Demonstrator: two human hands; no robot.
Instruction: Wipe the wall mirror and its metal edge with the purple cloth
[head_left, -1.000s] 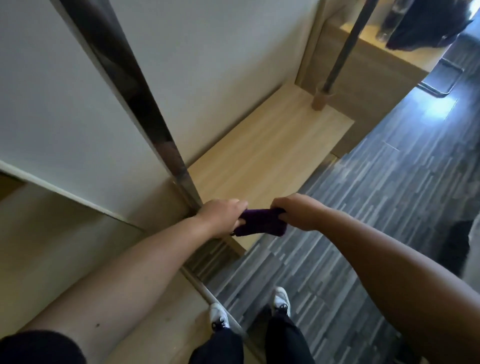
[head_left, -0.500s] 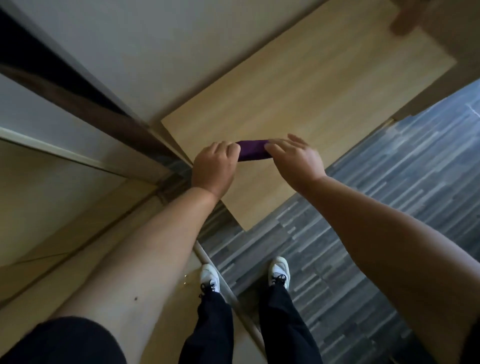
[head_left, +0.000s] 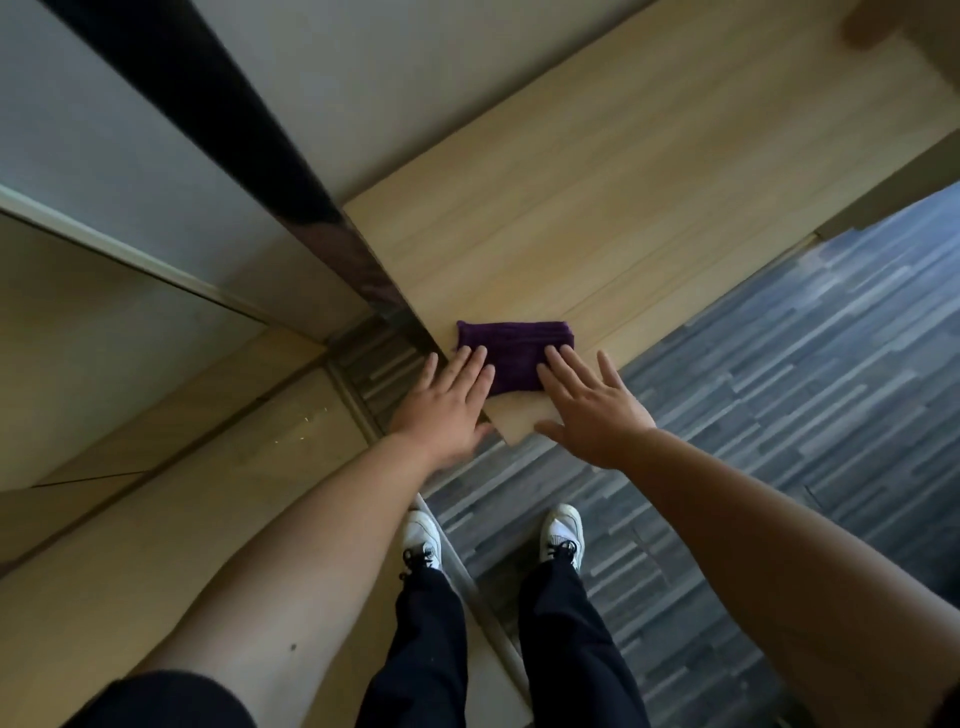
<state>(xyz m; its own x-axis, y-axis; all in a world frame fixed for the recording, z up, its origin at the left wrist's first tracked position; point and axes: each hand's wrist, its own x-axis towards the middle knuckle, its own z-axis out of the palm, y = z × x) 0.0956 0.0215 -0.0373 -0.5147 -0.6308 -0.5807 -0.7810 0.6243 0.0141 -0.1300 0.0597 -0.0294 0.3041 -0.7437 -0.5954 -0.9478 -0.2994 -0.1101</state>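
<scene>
The purple cloth (head_left: 514, 353), folded into a rectangle, lies flat on the corner of a low light-wood platform (head_left: 623, 197). My left hand (head_left: 447, 400) and my right hand (head_left: 592, 400) are both spread flat, with only their fingertips over the near edge of the cloth. Neither hand grips it. The wall mirror (head_left: 119, 332) fills the left side and reflects wall and floor. Its dark metal edge (head_left: 270, 171) runs diagonally down to just left of the cloth.
Grey striped plank flooring (head_left: 779, 395) covers the right side. My legs in dark trousers and my white shoes (head_left: 561, 535) stand at the bottom centre. A pale wall (head_left: 415, 62) rises behind the platform.
Both hands held the folded cloth between them before. The cloth now lies on the platform corner and both hands have opened flat over its near edge. The view has tilted downward.
</scene>
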